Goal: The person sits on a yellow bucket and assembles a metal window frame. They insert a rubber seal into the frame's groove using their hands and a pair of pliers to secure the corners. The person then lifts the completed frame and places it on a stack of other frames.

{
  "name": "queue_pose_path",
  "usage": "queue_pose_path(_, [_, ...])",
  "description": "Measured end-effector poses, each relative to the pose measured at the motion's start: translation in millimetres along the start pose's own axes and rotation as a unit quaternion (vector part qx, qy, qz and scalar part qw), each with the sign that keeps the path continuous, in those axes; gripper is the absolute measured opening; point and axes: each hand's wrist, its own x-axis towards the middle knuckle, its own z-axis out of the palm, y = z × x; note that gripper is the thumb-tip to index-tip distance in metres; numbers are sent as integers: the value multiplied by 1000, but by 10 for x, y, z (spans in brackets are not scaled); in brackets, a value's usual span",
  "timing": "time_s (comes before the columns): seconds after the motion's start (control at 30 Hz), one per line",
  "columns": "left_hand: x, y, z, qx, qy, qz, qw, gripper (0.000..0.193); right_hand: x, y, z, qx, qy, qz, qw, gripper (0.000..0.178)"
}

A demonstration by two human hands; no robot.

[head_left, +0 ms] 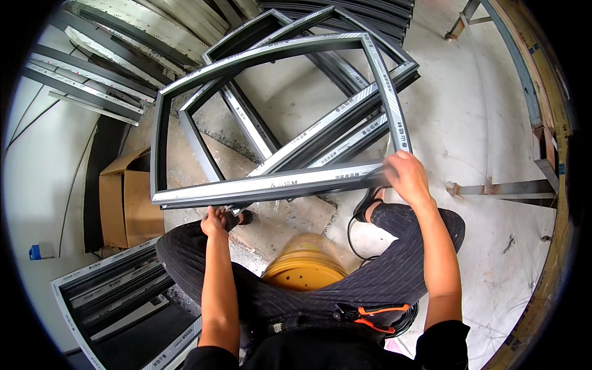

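Across my knees and reaching away from me is a dark metal window frame (pixel 246 185), covered with silvery printed protective film. My right hand (pixel 405 177) is closed around its near right corner. Under the near bar, left of its middle, my left hand (pixel 214 222) has its fingers curled up against the bar's lower edge. Beneath and beyond this frame, more frames of the same kind (pixel 327 126) lie crossed over one another at angles. A pair of pliers with orange and black handles (pixel 379 319) rests on my lap.
Between my legs stands a yellow bucket (pixel 306 271). An open cardboard box (pixel 139 203) is to the left, with stacked frames (pixel 71 308) nearer me. Long metal profiles (pixel 117 49) fill the far left; dark strips (pixel 370 15) lie at the back. A steel stand (pixel 505 189) is on the right.
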Motion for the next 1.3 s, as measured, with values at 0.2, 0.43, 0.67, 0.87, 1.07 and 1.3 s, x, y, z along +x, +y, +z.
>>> queue_pose_path(0.2, [-462,241,857,262,136,217,931,65,252,90,330,-109,15,-26,994,10])
queue_pose_path(0.43, [49,472,1342,352,325,139,867,81,269,-320,363,-169,-148,-60,973,15])
queue_pose_path(0.67, [1395,1242,686,302,164,193,919,72,-114,-1170,643,22,-224,-204,953,13])
queue_pose_path(0.87, [561,393,540,210,120,315,918,38,-424,-1200,693,248,-354,67,899,27])
queue_pose_path(1.07, [32,-583,125,31,-5,-130,991,32,-620,-1097,566,220,-379,29,898,25])
queue_pose_path(1.3, [327,-628,171,-21,-106,-216,970,41,-897,-725,715,148,-362,-61,918,23])
